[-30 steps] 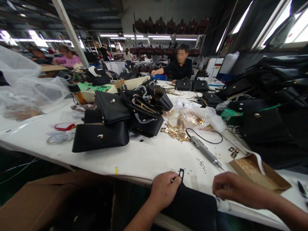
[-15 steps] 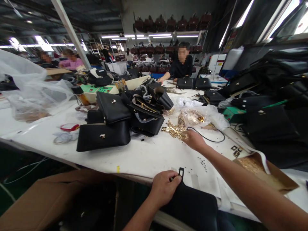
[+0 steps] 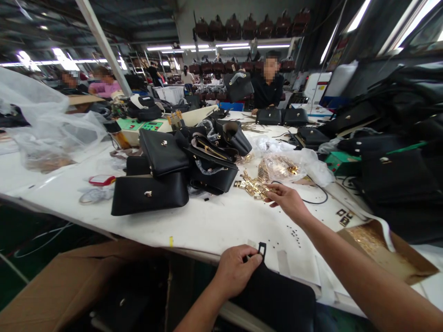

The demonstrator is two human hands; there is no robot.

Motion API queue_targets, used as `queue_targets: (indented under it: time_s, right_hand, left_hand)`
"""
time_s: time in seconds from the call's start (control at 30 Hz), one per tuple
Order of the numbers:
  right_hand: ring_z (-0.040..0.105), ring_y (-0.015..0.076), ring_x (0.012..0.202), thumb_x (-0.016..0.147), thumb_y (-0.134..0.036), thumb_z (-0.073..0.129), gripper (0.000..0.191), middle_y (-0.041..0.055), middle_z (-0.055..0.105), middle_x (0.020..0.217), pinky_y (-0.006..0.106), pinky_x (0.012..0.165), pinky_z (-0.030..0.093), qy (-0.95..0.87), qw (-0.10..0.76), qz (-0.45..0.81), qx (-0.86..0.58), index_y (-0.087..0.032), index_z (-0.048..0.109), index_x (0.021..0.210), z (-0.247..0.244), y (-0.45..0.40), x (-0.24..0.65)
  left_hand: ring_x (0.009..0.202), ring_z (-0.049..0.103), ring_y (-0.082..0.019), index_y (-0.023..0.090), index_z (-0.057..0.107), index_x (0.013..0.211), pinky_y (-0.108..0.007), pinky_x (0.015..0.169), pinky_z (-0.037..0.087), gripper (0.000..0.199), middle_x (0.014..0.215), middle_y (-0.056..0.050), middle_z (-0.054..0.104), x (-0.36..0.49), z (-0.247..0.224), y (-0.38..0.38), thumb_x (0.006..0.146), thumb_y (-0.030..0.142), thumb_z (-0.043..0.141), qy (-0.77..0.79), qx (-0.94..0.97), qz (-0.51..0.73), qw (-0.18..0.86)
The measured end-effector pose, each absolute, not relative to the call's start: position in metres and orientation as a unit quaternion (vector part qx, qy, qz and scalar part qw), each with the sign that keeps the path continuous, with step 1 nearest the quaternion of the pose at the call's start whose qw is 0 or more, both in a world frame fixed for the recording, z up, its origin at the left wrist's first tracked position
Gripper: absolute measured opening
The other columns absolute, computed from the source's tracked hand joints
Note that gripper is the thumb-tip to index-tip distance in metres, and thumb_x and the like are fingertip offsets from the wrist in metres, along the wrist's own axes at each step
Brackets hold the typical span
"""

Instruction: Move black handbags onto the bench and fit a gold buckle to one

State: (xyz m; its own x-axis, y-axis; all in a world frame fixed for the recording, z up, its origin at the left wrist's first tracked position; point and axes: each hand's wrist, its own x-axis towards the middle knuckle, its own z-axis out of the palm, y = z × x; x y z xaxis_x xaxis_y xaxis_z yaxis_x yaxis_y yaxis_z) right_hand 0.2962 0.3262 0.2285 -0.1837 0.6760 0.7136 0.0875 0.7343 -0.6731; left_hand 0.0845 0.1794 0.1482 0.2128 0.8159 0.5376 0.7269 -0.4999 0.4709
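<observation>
My left hand [image 3: 238,269] pinches a black leather bag flap [image 3: 277,295] at the table's front edge, thumb on top near its narrow tab. That tab [image 3: 262,249] has a rectangular cutout and sticks up past my fingertips. Farther forward, my right hand [image 3: 285,200] is at the near right side of a loose pile of gold metal buckles [image 3: 254,185]. Its fingers are spread and reach the pile's edge; no piece is clearly visible in its grasp. Behind the pile lies a clear plastic bag [image 3: 278,167] of more gold hardware.
Finished black handbags [image 3: 150,196] are heaped left of centre. A cardboard tray [image 3: 387,251] of small gold parts sits at right, near several dark-centred buckles [image 3: 343,217]. More black bags [image 3: 391,180] pile up on the right. Across the table a co-worker [image 3: 270,87] sits beside a raised black bag [image 3: 238,86].
My right hand has lifted slightly out of the buckle pile, its fingers spreading. My left hand keeps its hold on the flap. Beside the co-worker, a black bag now shows, raised.
</observation>
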Motion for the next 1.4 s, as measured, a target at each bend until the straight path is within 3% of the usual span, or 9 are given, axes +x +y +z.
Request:
queue_targets:
  time_s: [0.1,0.17,0.23,0.37,0.57,0.77,0.9,1.17,1.4]
  right_hand:
    - [0.069,0.0195,0.102,0.086,-0.042,0.075,0.047,0.0112,0.066,0.116,0.027,0.079,0.057,-0.614,0.576,0.534,-0.082,-0.015,0.06,0.121,0.198,0.287,0.297]
    - [0.066,0.0164,0.105,0.082,-0.039,0.08,0.04,0.0094,0.064,0.121,0.023,0.08,0.054,-0.568,0.56,0.603,-0.023,-0.016,0.067,0.112,0.18,0.267,0.296]
    - [0.063,0.0106,0.094,0.078,-0.035,0.085,0.037,0.0074,0.066,0.115,0.018,0.076,0.05,-0.551,0.571,0.608,-0.02,-0.016,0.072,0.107,0.165,0.254,0.295]
    - [0.049,0.0071,0.067,0.072,-0.038,0.088,0.041,0.0034,0.064,0.084,0.02,0.063,0.042,-0.578,0.611,0.539,-0.053,-0.014,0.075,0.102,0.144,0.236,0.296]
    - [0.062,0.015,0.104,0.092,-0.035,0.071,0.019,0.0059,0.067,0.111,0.027,0.094,0.046,-0.758,0.55,0.35,-0.031,-0.016,0.07,0.092,0.125,0.205,0.313]
    - [0.064,0.0129,0.094,0.096,-0.026,0.066,0.009,0.0029,0.068,0.1,0.027,0.087,0.05,-0.791,0.551,0.265,-0.01,-0.021,0.072,0.101,0.108,0.193,0.327]
    - [0.062,0.0108,0.095,0.094,-0.015,0.065,0.019,0.0005,0.067,0.1,0.026,0.085,0.05,-0.796,0.582,0.166,0.001,-0.026,0.068,0.11,0.1,0.184,0.331]
    - [0.06,0.0134,0.094,0.092,-0.004,0.062,0.032,0.002,0.069,0.099,0.03,0.084,0.052,-0.77,0.636,-0.041,0.015,-0.022,0.06,0.118,0.092,0.173,0.327]
    - [0.062,0.0136,0.093,0.087,0.0,0.065,0.036,0.0013,0.07,0.101,0.033,0.089,0.052,-0.748,0.66,-0.07,0.02,-0.022,0.061,0.116,0.081,0.171,0.322]
  left_hand:
    - [0.08,0.056,-0.014,0.018,0.071,0.084,-0.026,0.075,0.038,0.029,0.081,0.001,0.064,0.084,0.146,0.18,0.094,0.041,0.055,0.483,0.781,0.392,0.061]
    - [0.079,0.055,-0.013,0.017,0.069,0.083,-0.026,0.074,0.037,0.03,0.079,0.001,0.062,0.085,0.145,0.178,0.095,0.04,0.055,0.478,0.781,0.399,0.05]
    - [0.077,0.053,-0.013,0.016,0.067,0.081,-0.026,0.073,0.037,0.031,0.078,0.001,0.06,0.087,0.145,0.173,0.097,0.039,0.054,0.472,0.782,0.406,0.027]
    - [0.082,0.057,-0.013,0.018,0.07,0.086,-0.027,0.079,0.038,0.023,0.084,0.001,0.064,0.096,0.142,0.155,0.098,0.033,0.057,0.44,0.78,0.442,-0.047]
    - [0.09,0.062,-0.013,0.021,0.07,0.093,-0.03,0.086,0.041,0.004,0.095,0.002,0.07,0.113,0.129,0.131,0.093,0.02,0.066,0.363,0.784,0.474,-0.171]
    - [0.093,0.063,-0.013,0.022,0.066,0.104,-0.035,0.087,0.042,0.018,0.103,0.002,0.071,0.125,0.121,0.12,0.09,0.01,0.067,0.297,0.797,0.454,-0.264]
    - [0.097,0.063,-0.014,0.023,0.065,0.113,-0.036,0.087,0.044,0.032,0.11,0.0,0.071,0.129,0.118,0.115,0.087,0.006,0.07,0.265,0.804,0.434,-0.309]
    - [0.1,0.064,-0.016,0.021,0.065,0.112,-0.039,0.09,0.046,0.034,0.113,-0.002,0.072,0.129,0.113,0.105,0.084,0.002,0.069,0.257,0.794,0.421,-0.356]
    - [0.102,0.064,-0.016,0.02,0.064,0.113,-0.038,0.094,0.047,0.036,0.109,-0.001,0.072,0.12,0.103,0.103,0.084,0.0,0.068,0.257,0.797,0.432,-0.336]
